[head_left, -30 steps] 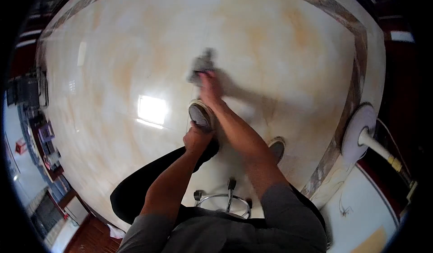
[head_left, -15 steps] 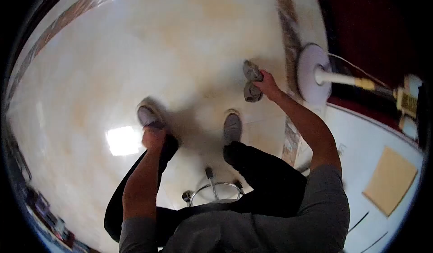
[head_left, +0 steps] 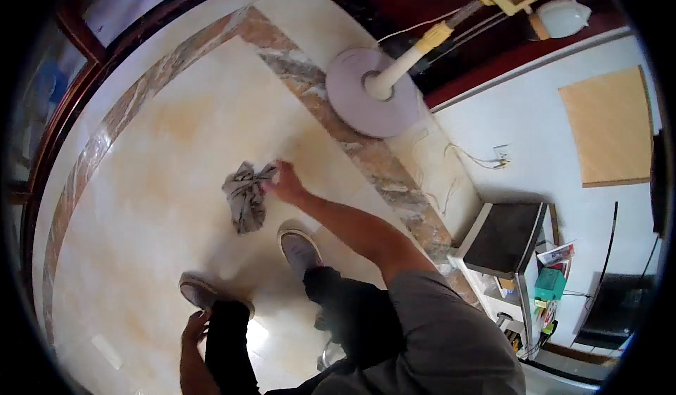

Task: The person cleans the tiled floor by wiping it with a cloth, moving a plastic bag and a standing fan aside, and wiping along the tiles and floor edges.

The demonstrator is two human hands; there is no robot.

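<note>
My right hand [head_left: 283, 182] pinches a crumpled grey cloth [head_left: 245, 199] by its upper right edge. The cloth hangs bunched over the pale floor, ahead of my right shoe [head_left: 299, 247]. My left hand [head_left: 195, 327] is low beside my left trouser leg, just behind the left shoe [head_left: 200, 292]. Its fingers are loosely bent and partly apart, and nothing shows in them.
A pedestal fan's round base [head_left: 373, 92] stands on the right by the brown marble floor border [head_left: 380, 173]. Beyond my right arm is a small shelf unit [head_left: 507, 236] with several items. A stool's metal ring [head_left: 331, 353] is beneath me.
My view has swung to the right. The cloth, two bunched lumps before, now hangs spread out from my right hand. My left hand has shifted from over the left shoe to beside the leg.
</note>
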